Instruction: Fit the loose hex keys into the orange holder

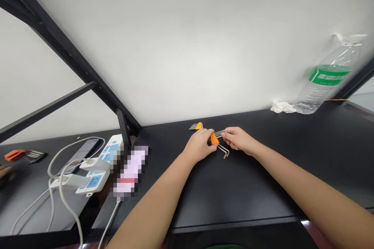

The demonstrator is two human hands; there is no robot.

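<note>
Two forearms (154, 202) (304, 183), two hands (199, 146) (238, 139), one held hex-key set (215, 139) — another (199, 126) behind

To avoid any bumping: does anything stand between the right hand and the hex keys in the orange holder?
Nothing visible. The right hand appears to pinch some hex keys, while the left hand holds their orange holder. Another hex key set lies beyond the left hand, not between them.

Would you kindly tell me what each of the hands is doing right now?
Left hand: closed, holding the orange holder.
Right hand: closed, pinching at hex keys; number unclear.
</note>
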